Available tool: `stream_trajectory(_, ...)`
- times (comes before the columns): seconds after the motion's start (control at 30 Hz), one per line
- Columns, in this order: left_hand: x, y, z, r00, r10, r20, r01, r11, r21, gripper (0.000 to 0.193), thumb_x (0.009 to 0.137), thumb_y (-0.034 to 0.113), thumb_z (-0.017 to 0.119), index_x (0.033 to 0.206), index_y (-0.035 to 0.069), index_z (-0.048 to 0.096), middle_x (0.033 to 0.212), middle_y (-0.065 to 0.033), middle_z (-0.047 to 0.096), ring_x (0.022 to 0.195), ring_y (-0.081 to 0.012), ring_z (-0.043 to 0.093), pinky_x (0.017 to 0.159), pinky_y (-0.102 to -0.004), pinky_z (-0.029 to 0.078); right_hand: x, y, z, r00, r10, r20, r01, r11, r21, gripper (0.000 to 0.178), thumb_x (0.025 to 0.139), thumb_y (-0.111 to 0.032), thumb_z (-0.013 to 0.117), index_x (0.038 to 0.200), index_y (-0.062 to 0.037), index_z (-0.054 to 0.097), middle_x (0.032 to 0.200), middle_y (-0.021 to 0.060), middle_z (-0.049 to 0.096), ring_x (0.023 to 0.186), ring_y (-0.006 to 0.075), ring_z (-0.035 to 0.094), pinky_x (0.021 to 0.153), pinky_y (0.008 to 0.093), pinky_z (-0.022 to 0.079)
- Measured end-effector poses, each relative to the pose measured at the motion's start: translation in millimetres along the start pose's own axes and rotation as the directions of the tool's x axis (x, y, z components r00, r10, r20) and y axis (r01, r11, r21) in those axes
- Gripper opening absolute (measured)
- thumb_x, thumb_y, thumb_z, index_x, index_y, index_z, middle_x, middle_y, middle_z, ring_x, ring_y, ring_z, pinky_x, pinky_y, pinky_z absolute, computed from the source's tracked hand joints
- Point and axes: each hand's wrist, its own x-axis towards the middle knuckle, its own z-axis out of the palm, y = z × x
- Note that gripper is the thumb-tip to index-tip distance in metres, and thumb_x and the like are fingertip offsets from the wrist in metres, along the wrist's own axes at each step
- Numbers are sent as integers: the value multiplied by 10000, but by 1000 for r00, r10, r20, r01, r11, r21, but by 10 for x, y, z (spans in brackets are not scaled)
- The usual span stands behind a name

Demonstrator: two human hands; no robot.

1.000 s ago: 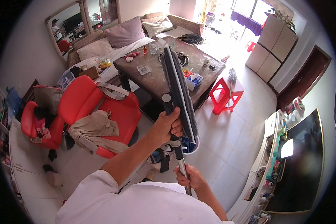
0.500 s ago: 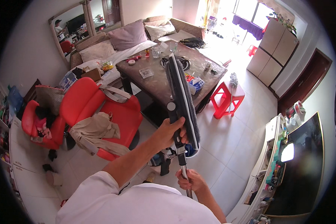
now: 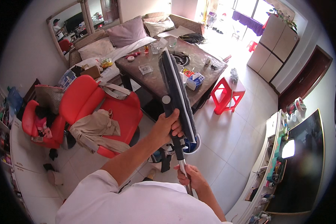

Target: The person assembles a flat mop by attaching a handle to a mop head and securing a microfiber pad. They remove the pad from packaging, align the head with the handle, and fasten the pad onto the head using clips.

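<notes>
I hold a flat mop (image 3: 177, 93) upended in front of me, its long dark grey pad with a pale edge strip raised and slanting up to the left. My left hand (image 3: 168, 128) is closed around the black joint beside the pad. Lower down, my right hand (image 3: 192, 177) grips the silver pole. Behind the mop's lower end a round white-rimmed bucket (image 3: 198, 143) with blue inside shows in part on the floor. Beyond the pad stands a brown table (image 3: 138, 82) with a glass ashtray (image 3: 145, 69) and a blue-and-white tissue pack (image 3: 195, 80).
A red swivel chair (image 3: 125, 115) with beige clothing (image 3: 95, 127) stands at left. On the right are a red stool (image 3: 222, 93) carrying a grey fluffy duster (image 3: 233, 75), and a large television (image 3: 300, 168). A sofa with pillows (image 3: 127, 31) lines the far wall.
The mop head has shifted slightly left and up, with my left hand moving along with it. More of the bucket shows. My right hand stays on the pole.
</notes>
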Motion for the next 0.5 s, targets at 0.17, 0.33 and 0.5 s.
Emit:
stream_trajectory(0.17,80,-27,-25,979,72,-189,-57,995,79,270,847,319,593,744,91,491,495,20,367,406,-113,401,440,-291,397,92,4,148,924,-301,-235,177,883,-435,381,953,-320,378,1139,-7,489,753,52,534,548,96,447,478,214,369)
stream_trajectory(0.33,85,-3,34,966,116,-231,-99,991,87,269,838,311,607,740,89,491,496,22,367,410,-111,403,445,-290,407,103,95,152,800,-548,-244,116,540,-833,383,946,-329,400,1113,-6,517,730,44,521,555,85,434,486,214,361)
stream_trajectory(0.5,90,6,-10,994,38,-104,-37,999,16,281,831,315,615,730,87,485,496,19,367,411,-118,409,446,-289,408,5,-123,22,1000,14,15,-14,1000,13,394,946,-327,397,1128,6,503,673,18,460,526,71,384,469,214,325)
